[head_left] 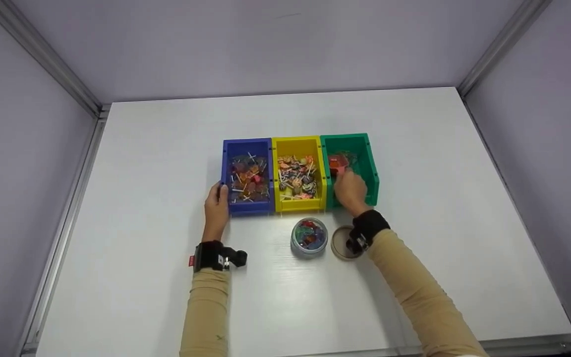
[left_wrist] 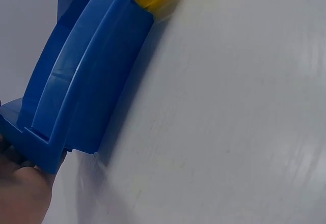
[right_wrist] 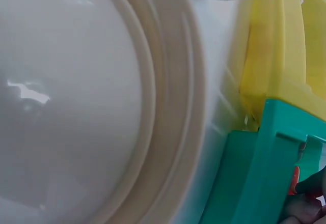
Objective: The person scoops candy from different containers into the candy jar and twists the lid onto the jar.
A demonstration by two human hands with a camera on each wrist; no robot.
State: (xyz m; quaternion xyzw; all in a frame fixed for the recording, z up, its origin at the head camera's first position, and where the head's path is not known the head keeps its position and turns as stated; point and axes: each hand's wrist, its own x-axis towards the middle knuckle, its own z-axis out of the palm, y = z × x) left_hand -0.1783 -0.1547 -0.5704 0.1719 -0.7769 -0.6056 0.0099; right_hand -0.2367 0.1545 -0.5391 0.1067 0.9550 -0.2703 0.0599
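My right hand (head_left: 351, 191) reaches into the green bin (head_left: 373, 184) and grips a red scoop (head_left: 337, 162), whose head lies low among clear-wrapped pieces. In the right wrist view only a few fingertips (right_wrist: 304, 208) show past the green wall, with a bit of red beside them. At the front left corner of the blue bin (head_left: 250, 208), my left hand (head_left: 216, 213) holds the side wall. The left wrist view shows that hand (left_wrist: 25, 193) around the bin's corner. A round jar (head_left: 309, 254) holding colourful pieces stands open in front of the bins.
Between the blue and green bins sits a yellow bin (head_left: 301, 205) with small striped lollipops. Wrapped lollipops (head_left: 248, 181) fill the blue one. A round lid (head_left: 341, 243) lies right of the jar, partly under my right wrist. Panels enclose the white table (head_left: 142, 163).
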